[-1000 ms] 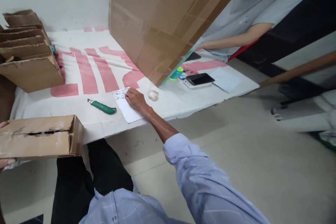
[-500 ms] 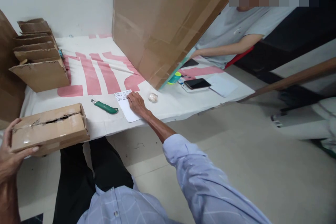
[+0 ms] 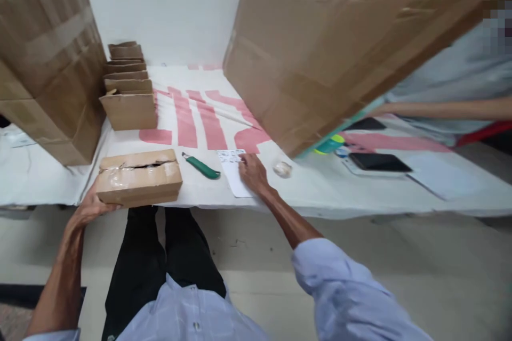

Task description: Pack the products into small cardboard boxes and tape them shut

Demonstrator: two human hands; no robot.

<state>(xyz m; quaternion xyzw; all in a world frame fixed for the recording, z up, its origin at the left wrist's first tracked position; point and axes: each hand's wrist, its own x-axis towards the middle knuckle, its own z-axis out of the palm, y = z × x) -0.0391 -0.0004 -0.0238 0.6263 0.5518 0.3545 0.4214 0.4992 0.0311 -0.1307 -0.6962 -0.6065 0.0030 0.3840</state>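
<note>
Box [image 3: 138, 184], closed on top but for a dark, ragged slit along its seam, lies at the front edge of the table [image 3: 320, 192], left of the knife [image 3: 203, 168]; its contents are hidden. The left hand [image 3: 94, 206] holds its near left corner, the grip spread to the width of that end. The right hand [image 3: 254, 173] rests on the paper [image 3: 236, 184], fingers curled; whether they pinch anything cannot be told. Behind the box stands a row of open-topped cartons [image 3: 130, 112]; a small tan piece shows at the rim of the front one, the remaining contents being indiscernible. A large carton [image 3: 68, 80] stands to their left. Right of the paper lies a small pale lump [image 3: 282, 169].
</note>
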